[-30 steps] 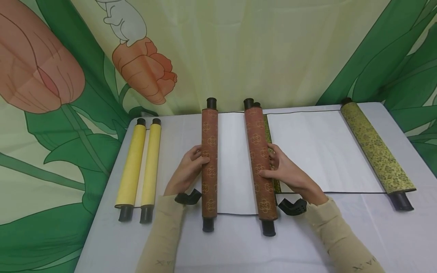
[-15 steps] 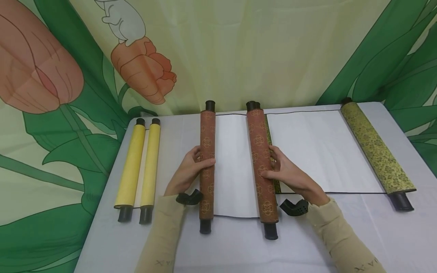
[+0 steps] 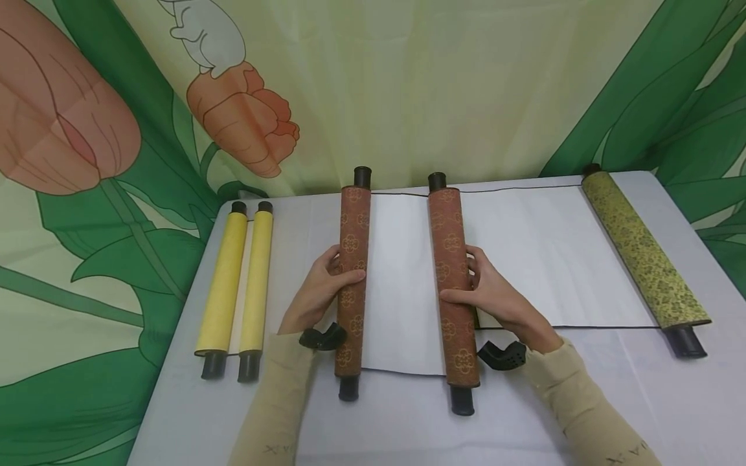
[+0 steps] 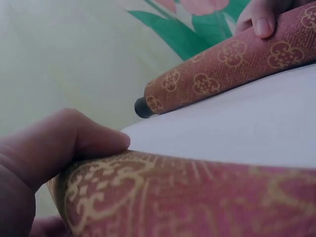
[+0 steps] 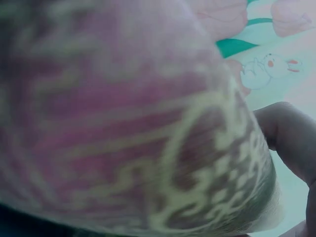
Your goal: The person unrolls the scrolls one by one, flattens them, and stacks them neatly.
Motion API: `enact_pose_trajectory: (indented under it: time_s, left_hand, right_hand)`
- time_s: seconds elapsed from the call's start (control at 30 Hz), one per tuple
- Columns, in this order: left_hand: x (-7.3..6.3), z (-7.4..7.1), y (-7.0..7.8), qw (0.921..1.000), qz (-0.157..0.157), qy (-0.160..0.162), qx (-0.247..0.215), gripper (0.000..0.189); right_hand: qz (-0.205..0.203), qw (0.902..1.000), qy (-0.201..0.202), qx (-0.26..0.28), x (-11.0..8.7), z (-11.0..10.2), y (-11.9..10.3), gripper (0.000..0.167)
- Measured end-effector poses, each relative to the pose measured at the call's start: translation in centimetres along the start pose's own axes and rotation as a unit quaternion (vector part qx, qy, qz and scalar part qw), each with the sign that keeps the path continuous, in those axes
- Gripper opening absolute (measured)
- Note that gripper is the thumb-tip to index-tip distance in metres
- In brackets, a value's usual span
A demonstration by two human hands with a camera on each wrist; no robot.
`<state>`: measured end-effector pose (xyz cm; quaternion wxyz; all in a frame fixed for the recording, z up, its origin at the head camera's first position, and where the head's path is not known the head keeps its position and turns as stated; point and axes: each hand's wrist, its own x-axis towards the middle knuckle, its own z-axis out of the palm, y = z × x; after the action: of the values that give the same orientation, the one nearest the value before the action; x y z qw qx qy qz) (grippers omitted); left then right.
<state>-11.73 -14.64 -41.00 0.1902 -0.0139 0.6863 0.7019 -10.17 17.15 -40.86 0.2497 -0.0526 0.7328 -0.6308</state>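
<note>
"pale yellow is the backdrop (image 3: 454,90), with big printed leaves, rising behind the red scroll (image 3: 403,285). what's next in size?"

"the white table (image 3: 466,443), spread out under the red scroll. then the green-patterned scroll (image 3: 559,259), unrolled wide to the right of the red scroll, which hides most of its left end."

"and the red scroll itself?"

"it's partly unrolled, a white sheet showing between its two upright-lying rolls, with a scroll on either side of it. i can't tell whether it touches the table."

"the yellow scroll (image 3: 241,278)?"

"left of the red scroll, well apart from it, its own two rolls close together."

"now the hands."

"the left hand (image 3: 315,291) grips the red scroll's left roll, thumb across the top, fingers at the outer side. the right hand (image 3: 498,294) is clamped on its right roll much the same way."

"anything smaller?"

"two black wrist pieces: one (image 3: 323,336) by the red scroll's left roll, one (image 3: 502,355) just right of its right roll."
</note>
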Motion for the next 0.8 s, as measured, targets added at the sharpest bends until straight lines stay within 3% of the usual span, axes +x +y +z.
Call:
enact_pose_trajectory:
  time_s: [0.3,0.8]
  left_hand:
    - [-0.3,-0.7,0.1,0.9994,0.001,0.014,0.033,0.072]
    - [-0.4,-1.5,0.1,0.999,-0.021,0.009,0.038,0.075]
  right_hand:
    - [-0.008,0.9993,0.0,-0.037,-0.6,-0.7,-0.4,0.099]
    - [-0.023,0.9996,-0.018,0.007,-0.7,-1.8,0.1,0.097]
